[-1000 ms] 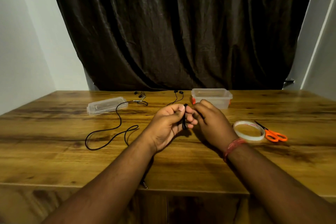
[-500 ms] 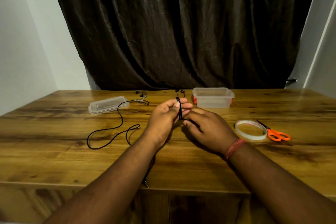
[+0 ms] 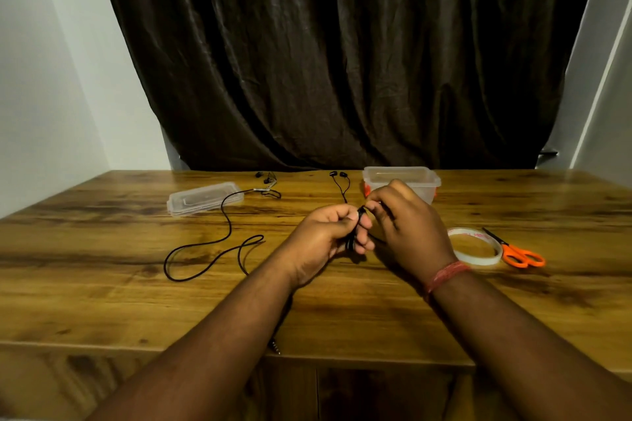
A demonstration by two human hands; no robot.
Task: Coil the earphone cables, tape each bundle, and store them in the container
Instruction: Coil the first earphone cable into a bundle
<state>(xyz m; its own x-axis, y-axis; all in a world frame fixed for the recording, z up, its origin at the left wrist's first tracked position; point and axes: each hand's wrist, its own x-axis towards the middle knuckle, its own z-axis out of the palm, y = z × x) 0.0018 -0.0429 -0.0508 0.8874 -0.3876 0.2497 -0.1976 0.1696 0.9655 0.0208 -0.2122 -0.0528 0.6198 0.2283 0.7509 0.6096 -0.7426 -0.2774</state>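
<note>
A warm brown wood grain with dark streaks is shown by the table [image 3: 102, 284]; the earphone cable [image 3: 205, 246] lying on it is black; the container [image 3: 402, 178] at the far edge is clear, with what may be orange clips; its lid [image 3: 203, 198] is clear; the tape roll [image 3: 475, 248] is whitish; the scissors [image 3: 521, 255] have orange handles; a dark brown curtain [image 3: 342, 61] is seen behind.

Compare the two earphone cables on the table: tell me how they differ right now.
The cable being coiled is gathered into a tight bundle gripped by the left hand, with the right hand pinching it; the loose cable lies untouched in open loops on the table. The first one's earbuds lie near the container, the second's nearer the lid. Both are thin and black.
</note>
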